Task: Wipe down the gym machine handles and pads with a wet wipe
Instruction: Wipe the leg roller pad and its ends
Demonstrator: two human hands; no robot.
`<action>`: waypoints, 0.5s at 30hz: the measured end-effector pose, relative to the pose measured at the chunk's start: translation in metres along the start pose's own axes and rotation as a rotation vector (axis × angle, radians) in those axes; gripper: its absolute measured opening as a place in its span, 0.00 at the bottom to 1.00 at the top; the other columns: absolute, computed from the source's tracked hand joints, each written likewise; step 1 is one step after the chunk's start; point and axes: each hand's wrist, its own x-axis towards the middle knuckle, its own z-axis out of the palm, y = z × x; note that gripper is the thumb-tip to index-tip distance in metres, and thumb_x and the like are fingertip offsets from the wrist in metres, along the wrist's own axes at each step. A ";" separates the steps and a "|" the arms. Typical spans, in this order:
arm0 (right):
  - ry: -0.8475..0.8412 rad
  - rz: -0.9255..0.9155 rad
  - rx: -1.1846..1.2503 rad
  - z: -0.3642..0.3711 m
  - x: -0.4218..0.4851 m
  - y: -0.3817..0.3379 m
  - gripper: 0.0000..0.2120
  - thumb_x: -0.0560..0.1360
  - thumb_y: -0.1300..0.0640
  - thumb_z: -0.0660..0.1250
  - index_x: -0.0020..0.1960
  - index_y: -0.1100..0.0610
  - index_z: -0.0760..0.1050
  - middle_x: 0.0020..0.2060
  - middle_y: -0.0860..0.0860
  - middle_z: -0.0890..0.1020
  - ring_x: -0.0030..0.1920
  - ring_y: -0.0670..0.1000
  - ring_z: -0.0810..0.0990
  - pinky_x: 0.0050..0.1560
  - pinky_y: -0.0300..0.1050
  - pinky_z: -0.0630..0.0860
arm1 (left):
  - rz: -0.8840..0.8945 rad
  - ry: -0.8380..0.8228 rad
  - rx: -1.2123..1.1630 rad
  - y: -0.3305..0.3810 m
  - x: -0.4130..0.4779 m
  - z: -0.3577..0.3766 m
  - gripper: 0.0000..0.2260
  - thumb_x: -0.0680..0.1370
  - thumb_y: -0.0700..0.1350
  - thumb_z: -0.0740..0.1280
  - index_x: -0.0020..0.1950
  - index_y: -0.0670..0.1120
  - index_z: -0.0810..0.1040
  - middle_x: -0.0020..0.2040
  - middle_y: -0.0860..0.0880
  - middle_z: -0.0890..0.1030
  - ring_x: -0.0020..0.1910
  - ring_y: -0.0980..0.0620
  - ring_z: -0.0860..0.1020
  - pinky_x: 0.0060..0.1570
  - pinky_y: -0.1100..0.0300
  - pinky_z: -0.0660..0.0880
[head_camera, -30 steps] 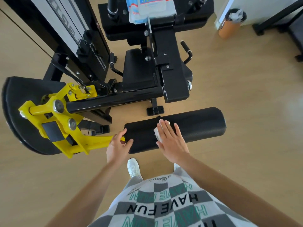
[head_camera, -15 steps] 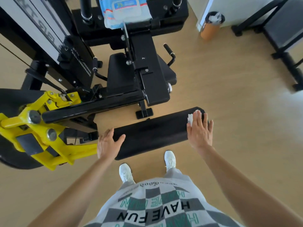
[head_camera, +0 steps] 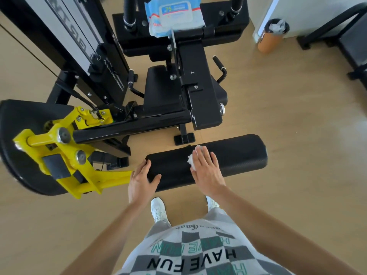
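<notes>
Change: the right hand [head_camera: 207, 171], flat with fingers together, has slid the wet wipe [head_camera: 191, 160] back from the roller pad's [head_camera: 234, 155] right end to its middle.
Meaning: likely a return stroke; the handles probably remain to be wiped.
Left hand [head_camera: 142, 182]: fingers spread, steadying the pad's left end.
Room: pale wood floor [head_camera: 288, 126]; wipes pack [head_camera: 174, 14] on the machine; orange bin [head_camera: 272, 37] by the wall.

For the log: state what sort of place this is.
Likely a gym: a weight machine with a roller pad, a wipes pack on it, and what looks like a bench at right.
</notes>
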 end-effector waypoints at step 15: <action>-0.097 -0.357 -0.174 0.011 0.007 -0.066 0.34 0.85 0.44 0.52 0.83 0.54 0.41 0.82 0.54 0.41 0.82 0.56 0.38 0.80 0.60 0.40 | 0.051 0.135 -0.074 -0.011 -0.031 -0.001 0.18 0.77 0.32 0.67 0.66 0.44 0.83 0.69 0.48 0.79 0.59 0.47 0.82 0.48 0.56 0.77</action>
